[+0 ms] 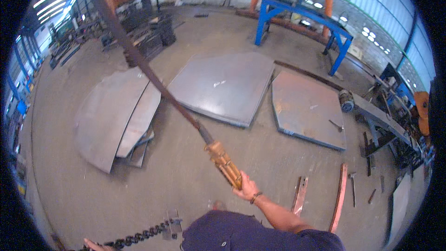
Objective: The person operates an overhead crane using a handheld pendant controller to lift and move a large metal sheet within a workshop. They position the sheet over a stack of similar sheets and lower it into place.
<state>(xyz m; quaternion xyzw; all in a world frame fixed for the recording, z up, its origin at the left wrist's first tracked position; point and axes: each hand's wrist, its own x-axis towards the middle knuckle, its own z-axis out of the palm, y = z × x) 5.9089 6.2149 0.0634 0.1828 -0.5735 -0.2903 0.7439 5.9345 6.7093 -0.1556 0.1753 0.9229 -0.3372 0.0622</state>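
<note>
My right hand (247, 189) is closed round the lower end of a ridged orange-yellow crane pendant control (223, 163). From its top a long dark cable (153, 80) runs up to the upper left. At the lower left edge, mostly cut off, my left hand (96, 245) lies against a black link chain (141, 237) and seems to grip it. The chain stretches rightward to a small grey metal piece (173, 225) beside my dark clothing.
Ahead on the floor lie rounded steel plates (109, 116), a middle plate stack (223, 88) and a right plate stack (306, 107) with a hammer (336, 125) on it. Reddish bars (340, 195) and another hammer (353, 188) lie at right. Beyond stands a blue frame (302, 8).
</note>
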